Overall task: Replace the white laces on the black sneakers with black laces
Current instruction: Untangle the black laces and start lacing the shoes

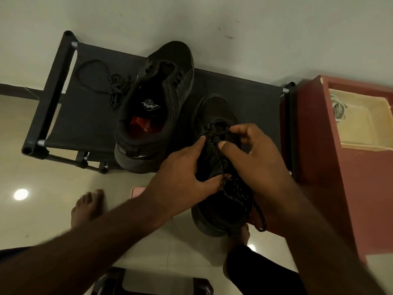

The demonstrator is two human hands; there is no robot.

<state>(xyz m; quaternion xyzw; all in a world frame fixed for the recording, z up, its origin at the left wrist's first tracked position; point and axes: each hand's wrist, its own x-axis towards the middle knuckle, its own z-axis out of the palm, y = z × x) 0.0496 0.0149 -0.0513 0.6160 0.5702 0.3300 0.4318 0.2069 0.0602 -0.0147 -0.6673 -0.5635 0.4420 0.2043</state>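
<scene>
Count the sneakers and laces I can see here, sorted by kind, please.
Black fabric sneakers: 2
Black speckled cord laces: 2
Whitish lace bundle in beige tray: 1
Total: 5

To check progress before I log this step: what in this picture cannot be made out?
Head view only.
The held sneaker: eyelets hidden by the left hand and the right hand on the black lace, so lacing progress is unclear.
The other sneaker: tongue logo too small; insole print cut off by the collar.
The pale laces in the tray: partly behind its wall; tray cut by right edge.
</scene>
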